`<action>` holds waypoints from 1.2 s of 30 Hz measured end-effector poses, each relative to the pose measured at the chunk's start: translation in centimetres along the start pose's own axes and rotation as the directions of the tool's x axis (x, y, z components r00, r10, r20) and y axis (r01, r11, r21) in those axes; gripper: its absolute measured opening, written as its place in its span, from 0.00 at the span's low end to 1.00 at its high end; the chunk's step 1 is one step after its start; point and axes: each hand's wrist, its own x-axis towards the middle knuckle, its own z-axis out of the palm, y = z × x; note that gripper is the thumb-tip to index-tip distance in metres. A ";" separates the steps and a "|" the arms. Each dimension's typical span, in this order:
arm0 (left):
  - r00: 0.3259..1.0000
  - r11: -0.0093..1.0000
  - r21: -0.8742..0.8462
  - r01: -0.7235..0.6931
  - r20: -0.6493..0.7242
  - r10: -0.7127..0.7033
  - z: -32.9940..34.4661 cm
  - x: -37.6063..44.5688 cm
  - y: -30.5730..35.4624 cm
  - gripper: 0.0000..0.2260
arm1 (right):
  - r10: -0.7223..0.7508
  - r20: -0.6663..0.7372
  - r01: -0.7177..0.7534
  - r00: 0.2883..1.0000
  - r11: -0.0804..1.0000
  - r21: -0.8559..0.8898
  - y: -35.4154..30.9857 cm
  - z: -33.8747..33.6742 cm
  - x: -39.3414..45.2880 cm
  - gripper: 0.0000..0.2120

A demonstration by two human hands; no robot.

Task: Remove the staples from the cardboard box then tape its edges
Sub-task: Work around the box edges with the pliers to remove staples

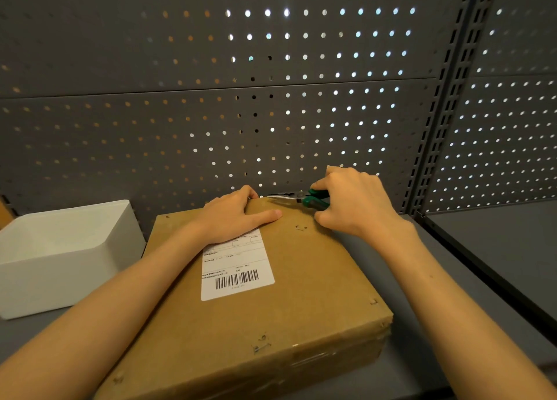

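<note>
Brown cardboard box (pixel 271 294) flat on grey shelf (pixel 437 309), long axis toward pegboard (pixel 211 98) | left hand (pixel 235 215) flat, pressing far edge | right hand (pixel 352 200) gripping green-handled pliers (pixel 304 199), tips pointing left at far edge

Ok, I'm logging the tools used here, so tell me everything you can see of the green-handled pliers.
The pliers have two green handles with dark trim and slim, shiny metal jaws that taper to a point. They lie roughly level, tips pointing left at the far edge of the cardboard box. The right hand grips the handles and hides most of them. Whether the tips hold a staple cannot be told.
</note>
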 end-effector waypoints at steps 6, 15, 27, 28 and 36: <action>1.000 1.000 0.002 -0.008 -0.011 0.008 0.0 0.0 -0.1 0.26 | -0.040 -0.026 0.041 0.999 0.998 0.048 -0.8 0.0 0.1 0.22; 1.000 1.000 -0.011 -0.025 0.001 0.025 0.0 0.2 -0.4 0.27 | -0.022 -0.073 0.029 0.997 0.995 0.097 -1.0 -1.0 0.2 0.19; 1.000 0.992 0.129 -0.013 0.011 0.011 -2.7 -2.4 -2.6 0.40 | -0.128 -0.094 0.145 0.987 0.968 0.205 -5.3 -3.4 2.8 0.20; 1.000 0.991 0.132 -0.008 -0.012 0.010 -2.8 -3.0 -3.0 0.39 | -0.144 -0.094 0.160 0.985 0.965 0.207 -5.9 -3.5 3.2 0.18; 0.969 0.992 0.073 0.101 -0.233 -0.081 -3.4 -6.1 -6.4 0.27 | -0.275 -0.068 0.283 0.959 0.917 0.281 -12.2 -3.9 5.5 0.16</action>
